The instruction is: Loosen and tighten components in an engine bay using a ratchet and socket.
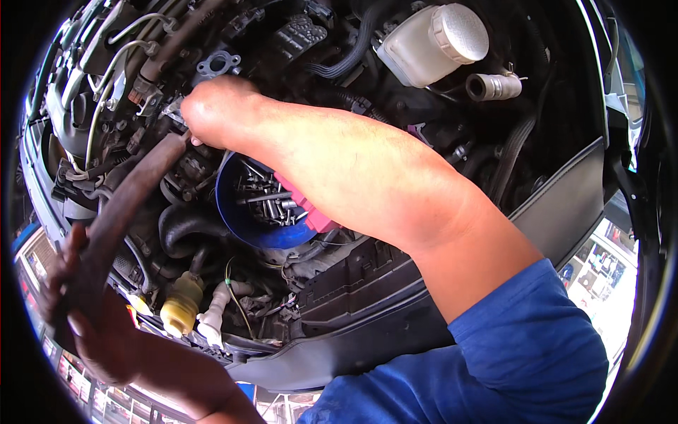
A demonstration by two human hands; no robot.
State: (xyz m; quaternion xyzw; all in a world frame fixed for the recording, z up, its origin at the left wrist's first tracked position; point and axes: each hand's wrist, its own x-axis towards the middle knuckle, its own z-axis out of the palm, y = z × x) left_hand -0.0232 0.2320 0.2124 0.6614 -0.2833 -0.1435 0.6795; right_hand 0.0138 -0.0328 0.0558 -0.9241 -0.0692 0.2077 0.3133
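Note:
My left hand (95,339), slightly blurred at the lower left, is closed around the lower part of a long brown bar (134,184) that looks like a rusty pipe. The bar slants up to the right, its upper end just under my right hand. Reaching across the engine bay from the right, my right hand (220,112) is closed low over the engine; what it grips is hidden under the fingers. A bit of silvery metal (171,109) shows beside its knuckles. Just above that hand lies a grey two-bolt flange (217,64).
Below my right forearm sits a blue bowl (224,201) of sockets and bolts, with a pink-red object (321,220) at its rim. A white reservoir (420,53) and an open hose end (494,86) lie at upper right. A yellowish reservoir (182,305) stands near the front edge.

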